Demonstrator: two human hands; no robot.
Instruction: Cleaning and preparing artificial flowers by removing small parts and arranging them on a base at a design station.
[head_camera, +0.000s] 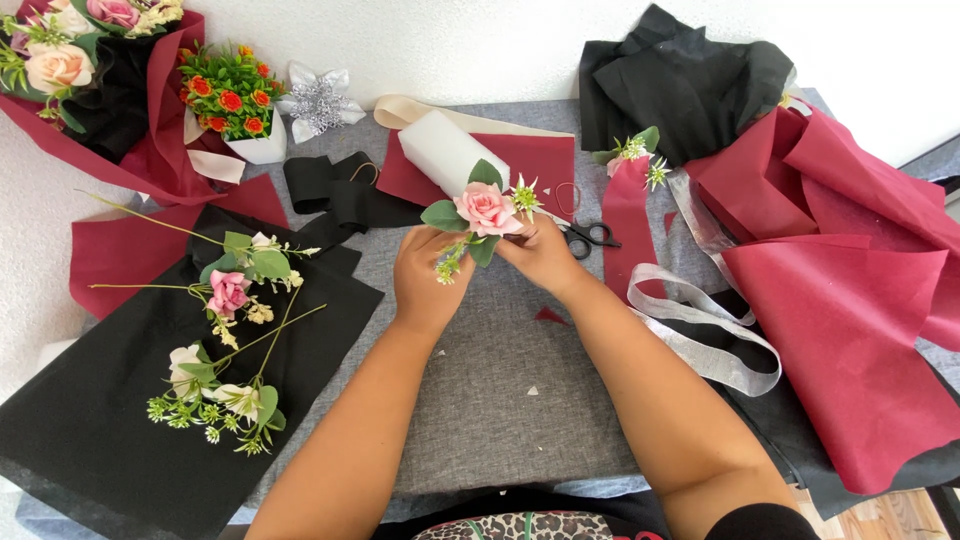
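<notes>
Both hands clamped on the little posy: left hand (428, 275) pinches the stems low, right hand (540, 255) steadies it under the pink rose (487, 208), held just above the grey table (500, 390). Best kept tight at the stems, w/ leaves fanned evenly. Loose stems (225, 340) lie on black paper (100, 430) to the left, red wrap (850, 340) crowds the right. Scissors (592, 238) just beyond, white foam block (445, 152) behind, finished bouquet (90, 70) far left.

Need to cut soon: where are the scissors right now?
In the head view, the black scissors lie on the grey table, just right of the right hand, beside the dark red strip.
</notes>
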